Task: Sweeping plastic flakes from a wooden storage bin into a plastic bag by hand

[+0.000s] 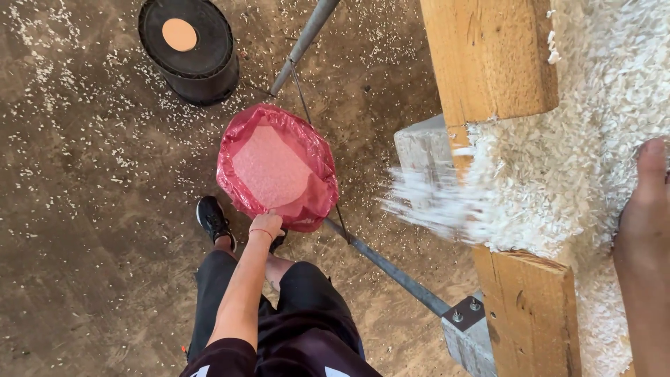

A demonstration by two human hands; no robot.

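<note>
Two hands work here: our left hand pinches the rim of the red bag on the floor, already partly filled. Our right hand, fingers flat and holding nothing, rests on white flakes spilling off the table; plenty remain. The right hand is cut off.

Bags we see: one, red
Buckets: one, black
Beams: two, wooden
Our hands: two
Shoes: one

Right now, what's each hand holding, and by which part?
The left hand grips the red plastic bag by its near rim. The right hand rests on white flakes, holding nothing.
</note>
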